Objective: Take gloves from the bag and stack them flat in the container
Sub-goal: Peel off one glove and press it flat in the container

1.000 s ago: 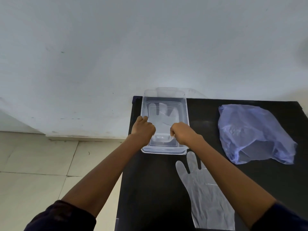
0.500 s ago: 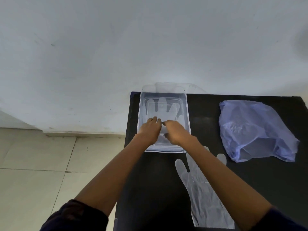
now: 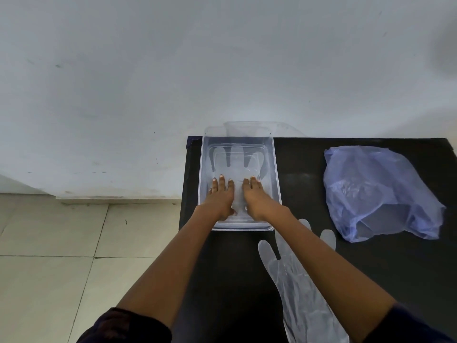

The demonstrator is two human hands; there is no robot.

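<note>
Fists from a second ago now opened: left hand (image 3: 220, 196) and right hand (image 3: 254, 196), grip wide, pressing clear glove (image 3: 236, 164) flat inside container (image 3: 276, 169). Second glove (image 3: 300, 288) waiting at 5 o'clock on bench (image 3: 385, 273); blue bag (image 3: 378, 191) at 3 o'clock.

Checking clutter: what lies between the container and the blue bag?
Head view: only bare black table between the container and the blue bag; nothing sits there.

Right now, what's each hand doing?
Left hand: open, pressing flat on the glove in the container.
Right hand: open, pressing the same glove.
</note>
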